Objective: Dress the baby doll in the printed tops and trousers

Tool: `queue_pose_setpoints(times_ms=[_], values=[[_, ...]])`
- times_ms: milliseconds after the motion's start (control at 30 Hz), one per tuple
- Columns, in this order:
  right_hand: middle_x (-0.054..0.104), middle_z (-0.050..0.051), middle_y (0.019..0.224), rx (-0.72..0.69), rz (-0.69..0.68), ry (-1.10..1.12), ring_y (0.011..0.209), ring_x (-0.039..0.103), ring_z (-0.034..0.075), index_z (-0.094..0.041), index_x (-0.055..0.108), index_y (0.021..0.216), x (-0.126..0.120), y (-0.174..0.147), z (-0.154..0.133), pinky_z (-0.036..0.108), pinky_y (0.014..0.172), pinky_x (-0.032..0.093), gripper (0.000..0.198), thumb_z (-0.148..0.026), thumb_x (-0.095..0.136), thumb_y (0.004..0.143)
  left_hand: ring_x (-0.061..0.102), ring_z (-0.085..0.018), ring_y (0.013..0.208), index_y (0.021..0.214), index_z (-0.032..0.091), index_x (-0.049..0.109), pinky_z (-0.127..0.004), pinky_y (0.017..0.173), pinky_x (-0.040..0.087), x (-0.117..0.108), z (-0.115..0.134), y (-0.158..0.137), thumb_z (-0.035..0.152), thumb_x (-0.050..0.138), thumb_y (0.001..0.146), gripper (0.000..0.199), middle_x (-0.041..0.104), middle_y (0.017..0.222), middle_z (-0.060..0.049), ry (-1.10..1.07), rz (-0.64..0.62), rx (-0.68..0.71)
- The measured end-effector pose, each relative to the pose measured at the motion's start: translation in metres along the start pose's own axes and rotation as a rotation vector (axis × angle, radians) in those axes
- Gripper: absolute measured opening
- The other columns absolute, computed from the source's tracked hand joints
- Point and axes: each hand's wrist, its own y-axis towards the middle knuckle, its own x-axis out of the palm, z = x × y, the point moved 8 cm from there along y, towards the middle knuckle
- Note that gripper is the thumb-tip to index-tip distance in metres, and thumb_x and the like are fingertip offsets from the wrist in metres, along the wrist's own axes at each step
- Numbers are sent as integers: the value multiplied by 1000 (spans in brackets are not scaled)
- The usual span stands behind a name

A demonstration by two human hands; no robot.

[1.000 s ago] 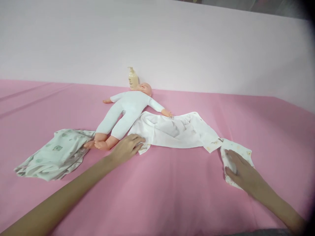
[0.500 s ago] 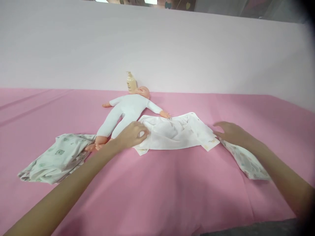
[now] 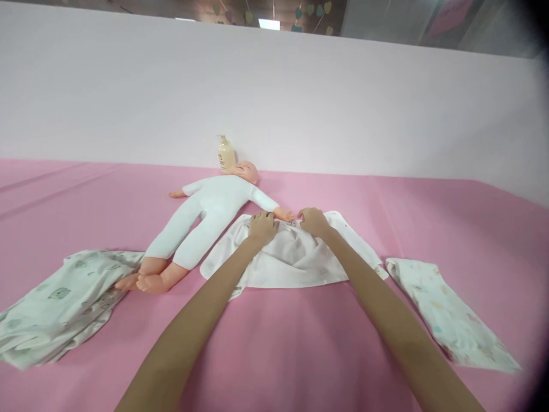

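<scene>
A white baby garment (image 3: 295, 260) lies spread on the pink cover, with a small printed label (image 3: 291, 223) at the middle of its far edge. My left hand (image 3: 263, 227) has its fingers curled over that edge, just left of the label. On the label's other side, my right hand (image 3: 314, 221) grips the same edge with bent fingers. Between my hands, the outstretched hand of a baby doll (image 3: 223, 197) in a white suit reaches the garment's far edge. The fabric is wrinkled below my hands, and my forearms cover parts of both its sides.
A patterned cloth (image 3: 64, 303) lies crumpled at the left, against the doll's feet. At the right is a folded printed cloth (image 3: 450, 315). Behind the doll's head a pump bottle (image 3: 226, 154) stands by the white wall (image 3: 343, 103). Pink fabric (image 3: 291, 343) covers the surface.
Both hands have moved inward and away from me, from the garment's sides to its far edge. The garment's left side now spreads wider. The view has shifted slightly.
</scene>
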Motion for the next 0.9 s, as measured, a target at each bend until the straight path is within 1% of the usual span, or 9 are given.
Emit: queue_pose_setpoints(times_ms=[100, 167, 233, 367, 467, 567, 667, 767, 900], values=[[69, 12, 102, -2, -53, -16, 98, 63, 26, -14, 69, 100, 2, 4, 7, 32, 84, 45, 30, -12, 55, 74, 54, -26, 109, 108, 15, 60, -40, 95, 39, 0, 0, 0, 28, 45, 90, 26, 61, 111, -13, -36, 11, 17], [65, 15, 110, -4, -72, -23, 100, 61, 25, -12, 68, 101, 3, 6, 8, 30, 82, 45, 30, -14, 55, 74, 54, -25, 106, 102, 15, 60, -39, 96, 38, 0, 2, 1, 24, 45, 89, 22, 62, 107, -12, -68, 24, 47], [64, 14, 112, -11, -86, -23, 99, 61, 23, -12, 67, 100, 4, 7, 8, 27, 79, 44, 29, -15, 54, 75, 55, -26, 104, 99, 14, 59, -40, 96, 38, 2, 3, 1, 19, 44, 88, 19, 62, 105, -11, -108, 27, 81], [69, 9, 94, -22, -116, -17, 83, 62, 19, -14, 67, 89, 2, 2, 4, 24, 68, 41, 19, -15, 54, 75, 56, -25, 98, 97, 14, 55, -38, 88, 42, 8, 8, 2, 8, 40, 84, 21, 61, 100, -12, -188, 10, 170], [68, 8, 88, -42, -116, -22, 75, 60, 17, -14, 65, 87, -3, -2, 0, 23, 61, 37, 16, -17, 56, 74, 56, -24, 95, 96, 13, 54, -37, 86, 43, 6, 15, -2, 3, 39, 81, 24, 61, 100, -13, -216, 6, 245], [68, 7, 89, -72, -96, -22, 74, 58, 16, -15, 64, 89, -6, -4, -2, 23, 60, 35, 18, -16, 56, 73, 55, -26, 98, 103, 13, 53, -40, 85, 42, -2, 17, -6, 5, 42, 78, 29, 60, 107, -14, -184, 9, 225], [68, 7, 89, -91, -66, 17, 77, 58, 16, -15, 64, 90, -6, -3, -1, 23, 63, 36, 19, -15, 56, 72, 53, -30, 103, 109, 11, 53, -44, 86, 38, -7, 20, -10, 10, 44, 78, 32, 60, 110, -15, -79, 10, 218], [68, 6, 84, -101, -46, 61, 75, 57, 16, -15, 65, 84, -8, -2, -2, 23, 64, 37, 15, -17, 58, 72, 50, -31, 105, 108, 13, 55, -45, 85, 36, -10, 25, -12, 11, 46, 77, 33, 60, 111, -15, -1, 24, 269], [68, 4, 79, -136, -50, 171, 70, 56, 14, -15, 67, 79, -15, -4, -7, 22, 62, 37, 12, -22, 60, 72, 47, -31, 105, 109, 15, 55, -44, 84, 34, -12, 28, -12, 10, 47, 74, 36, 56, 116, -14, 20, 59, 295]])
